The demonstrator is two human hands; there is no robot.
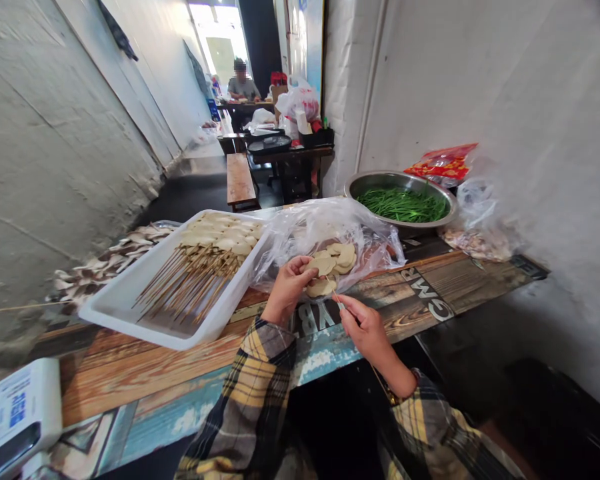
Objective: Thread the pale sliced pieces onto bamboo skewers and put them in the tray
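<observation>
Between the thumb and fingers of my left hand (289,287) is a thin, round, pale beige slice (323,265). A thin wooden skewer (376,379) is pinched in my right hand (364,328), its tip end by the held slice; I cannot tell whether it pierces it. More such slices (347,255) lie in a heap just beyond, on a clear plastic bag (320,217) spread over the table. To the left, a white tray (173,340) holds many loaded skewers (185,280), sticks toward me and pale slices at the far end.
A metal basin (351,190) of green chives stands at the back right, beside bagged food (477,237). Sliced mushroom-like pieces (95,273) lie left of the tray. A white device (27,400) occupies the near left corner. A person (243,88) sits far back.
</observation>
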